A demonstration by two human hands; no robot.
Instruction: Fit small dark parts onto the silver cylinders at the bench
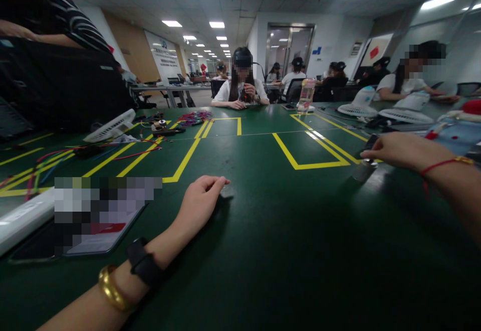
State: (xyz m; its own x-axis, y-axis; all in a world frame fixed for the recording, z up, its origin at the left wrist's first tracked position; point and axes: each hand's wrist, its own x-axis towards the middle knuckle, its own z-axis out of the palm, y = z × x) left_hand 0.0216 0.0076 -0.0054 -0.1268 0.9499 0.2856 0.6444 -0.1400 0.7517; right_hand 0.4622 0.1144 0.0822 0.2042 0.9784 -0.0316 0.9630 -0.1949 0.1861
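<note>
Over the green table point(263, 251), left of its middle, my left hand point(203, 198) has thumb and fingers pinched together. At the fingertips is a small clear piece point(227, 191), too faint to name. Far to the right, my right hand point(391, 149) is closed with its fingertips on a dark cap-like part point(371, 143). Just below those fingertips a small glass bottle point(364, 171) stands on the table; whether the dark part touches it is hard to tell.
Phones point(108, 230) and a white device point(26, 220) lie at the left. Behind them are coloured wires point(48, 163) and a white fan point(110, 126). A pink bottle point(306, 96) and more fans point(358, 103) stand farther back. A person point(242, 83) sits opposite.
</note>
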